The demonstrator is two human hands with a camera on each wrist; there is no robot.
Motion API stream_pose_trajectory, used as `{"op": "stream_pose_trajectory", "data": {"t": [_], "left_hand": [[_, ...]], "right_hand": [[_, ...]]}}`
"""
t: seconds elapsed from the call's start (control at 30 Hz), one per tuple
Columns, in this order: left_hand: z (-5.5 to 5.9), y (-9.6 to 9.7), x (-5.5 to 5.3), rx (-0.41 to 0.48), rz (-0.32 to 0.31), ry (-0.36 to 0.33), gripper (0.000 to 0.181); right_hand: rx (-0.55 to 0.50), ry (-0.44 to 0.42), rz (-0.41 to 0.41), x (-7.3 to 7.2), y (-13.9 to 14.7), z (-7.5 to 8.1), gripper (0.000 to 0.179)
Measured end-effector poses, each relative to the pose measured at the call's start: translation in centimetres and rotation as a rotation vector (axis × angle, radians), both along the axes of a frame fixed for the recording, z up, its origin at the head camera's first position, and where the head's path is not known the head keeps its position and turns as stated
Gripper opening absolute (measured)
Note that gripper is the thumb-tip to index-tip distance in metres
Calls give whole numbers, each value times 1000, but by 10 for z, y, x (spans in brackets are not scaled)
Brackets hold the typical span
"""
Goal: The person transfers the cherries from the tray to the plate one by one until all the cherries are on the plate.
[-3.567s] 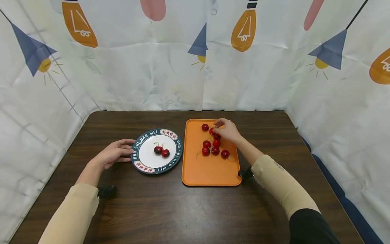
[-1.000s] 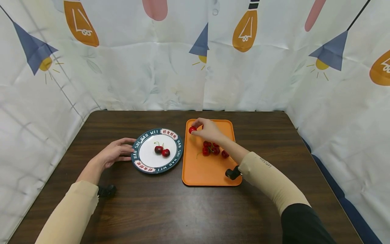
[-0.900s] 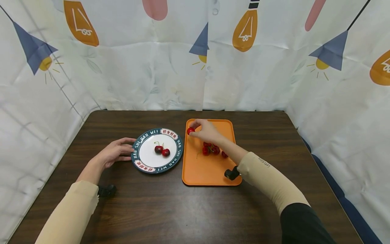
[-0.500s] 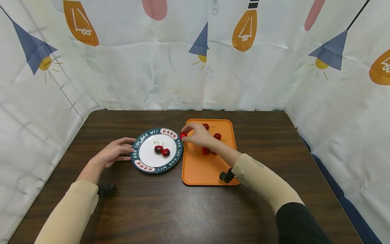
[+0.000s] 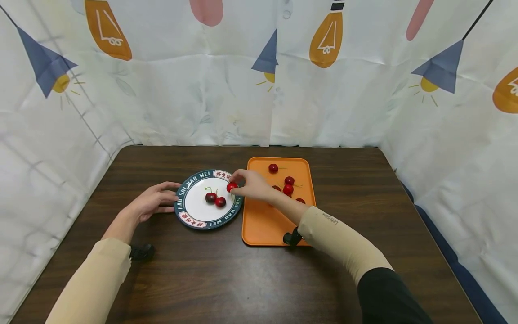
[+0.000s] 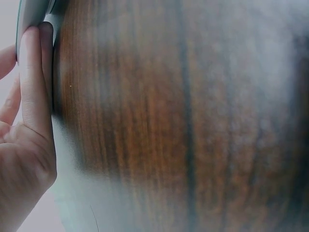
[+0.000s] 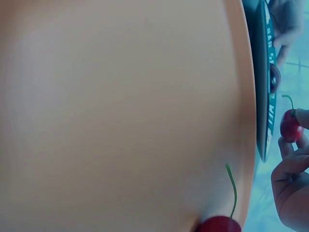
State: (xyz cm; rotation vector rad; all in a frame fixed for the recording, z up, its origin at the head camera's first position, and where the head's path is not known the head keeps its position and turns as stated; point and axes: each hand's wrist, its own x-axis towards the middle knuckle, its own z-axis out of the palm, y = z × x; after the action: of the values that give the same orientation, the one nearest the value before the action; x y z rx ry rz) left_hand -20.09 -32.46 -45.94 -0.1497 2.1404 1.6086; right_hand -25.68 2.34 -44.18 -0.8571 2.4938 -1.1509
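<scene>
A red cherry (image 5: 232, 187) is pinched in the right hand (image 5: 254, 185) over the right part of the plate (image 5: 195, 209). The plate's left rim is touched by the left hand (image 5: 153, 201), its fingers extended and slightly spread. Two cherries (image 5: 211, 198) are seen near the plate's middle; other cherries (image 5: 288, 190), some partly hidden by the right forearm (image 5: 286, 207), are laid on the orange tray (image 5: 261, 227) just beside

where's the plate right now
In the head view, the plate sits left of centre on the table, just left of the orange tray, with the left grip at its left rim.
</scene>
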Motion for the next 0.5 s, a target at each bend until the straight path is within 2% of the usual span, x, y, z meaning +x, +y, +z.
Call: {"op": "stream_pose_trajectory", "data": {"t": [0.5], "left_hand": [[-2, -1, -1, 5, 1, 0, 60]], "right_hand": [[123, -27, 8, 15, -34, -4, 28]]}}
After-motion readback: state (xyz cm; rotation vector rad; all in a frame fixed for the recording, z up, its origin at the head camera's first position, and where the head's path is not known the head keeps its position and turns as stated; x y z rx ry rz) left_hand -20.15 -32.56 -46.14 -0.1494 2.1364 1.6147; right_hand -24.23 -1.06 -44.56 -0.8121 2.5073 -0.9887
